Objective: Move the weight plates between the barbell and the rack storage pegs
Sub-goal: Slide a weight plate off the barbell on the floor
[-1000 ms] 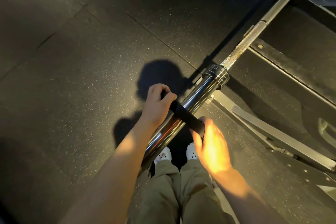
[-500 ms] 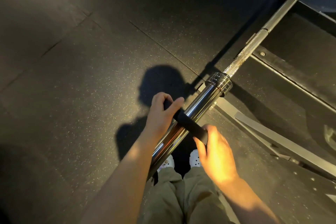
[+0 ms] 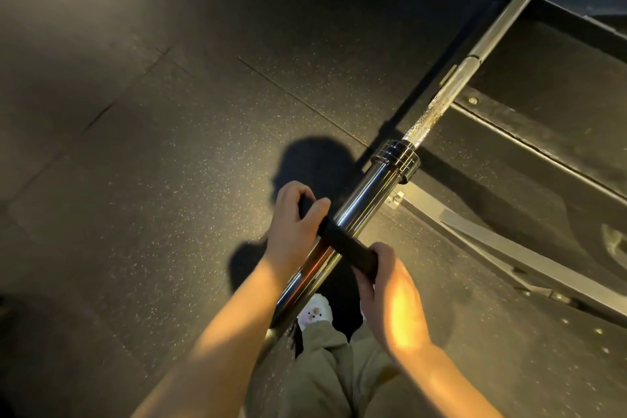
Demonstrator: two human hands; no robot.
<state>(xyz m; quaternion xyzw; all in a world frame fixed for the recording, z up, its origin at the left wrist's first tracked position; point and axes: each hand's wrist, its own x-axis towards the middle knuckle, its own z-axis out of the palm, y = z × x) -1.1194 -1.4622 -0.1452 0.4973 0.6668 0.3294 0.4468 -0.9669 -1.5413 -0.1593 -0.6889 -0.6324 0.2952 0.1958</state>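
**Black collar held across a bare barbell sleeve**

A barbell (image 3: 437, 115) is seen running diagonally from the lower centre of the view to the upper right, raised above the floor (image 3: 169, 163). Its near end is a smooth, mirror-bright chrome sleeve (image 3: 342, 224) ending in a ribbed shoulder ring (image 3: 395, 159); beyond that ring the thinner shaft looks dull and speckled (worn or rusty, it cannot be told which). No plate is carried on the visible sleeve.

A black collar (image 3: 342, 243) is laid across the sleeve, roughly at its middle. One end is gripped by the left hand (image 3: 293, 224), fingers curled over it and thumb pressed along the top, on the left side of the sleeve. The other end is clenched in the right hand (image 3: 390, 295), just right of the sleeve.

The floor is dark speckled rubber tiling. Grey metal rack base rails (image 3: 509, 248) are seen to the right, under the bar. Olive trousers (image 3: 325, 373) and a white shoe (image 3: 315, 312) show below the hands.
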